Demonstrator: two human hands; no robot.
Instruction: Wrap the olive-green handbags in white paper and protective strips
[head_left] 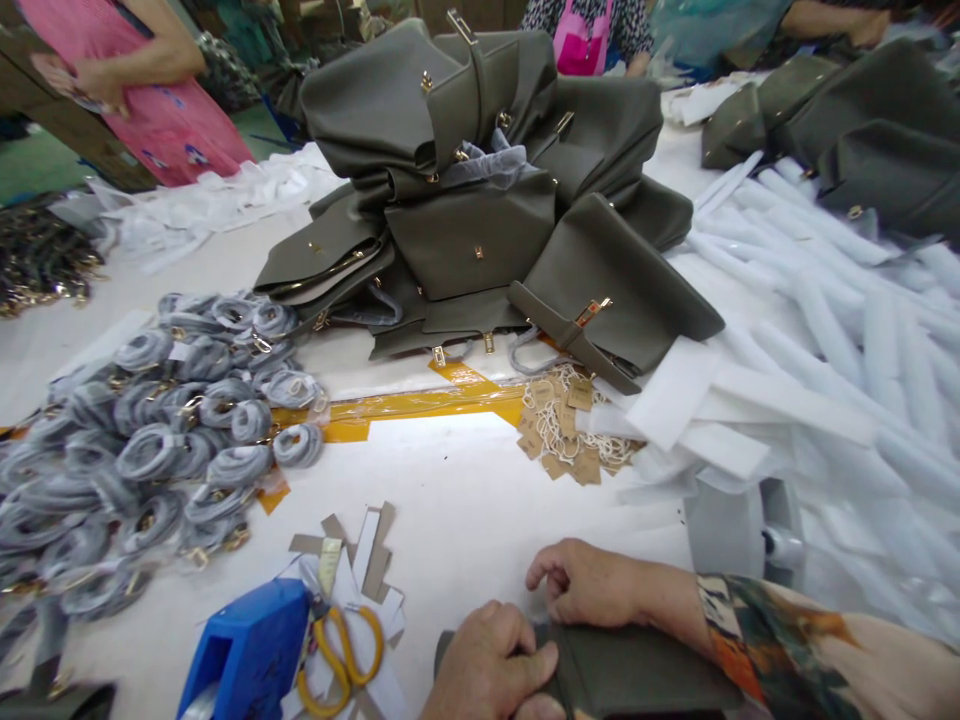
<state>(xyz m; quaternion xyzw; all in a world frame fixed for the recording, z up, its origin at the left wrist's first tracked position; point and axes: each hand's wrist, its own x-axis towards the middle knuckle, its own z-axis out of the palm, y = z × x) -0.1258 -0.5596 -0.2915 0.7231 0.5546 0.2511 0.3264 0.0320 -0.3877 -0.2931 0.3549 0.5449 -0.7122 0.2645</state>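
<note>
A dark olive handbag (637, 670) lies in front of me at the bottom edge, partly cut off by the frame. My left hand (487, 665) is closed over its left part, thumb lying on the dark material. At the bag's far edge is my right hand (589, 583), its fingers curled in and its wrist over the bag. Whatever those right fingers hold, if anything, is hidden. Left of my hands lie yellow-handled scissors (347, 655) on paper and card strips (375, 560), beside a blue tape dispenser (247, 645).
Olive handbags (472, 220) are heaped at the back. Coiled wrapped straps (157, 450) pile up on the left. Brown string tags (570, 425) lie mid-table; white foam rolls (847, 330) cover the right, near a grey dispenser (724, 525). A person in pink (161, 100) stands back left.
</note>
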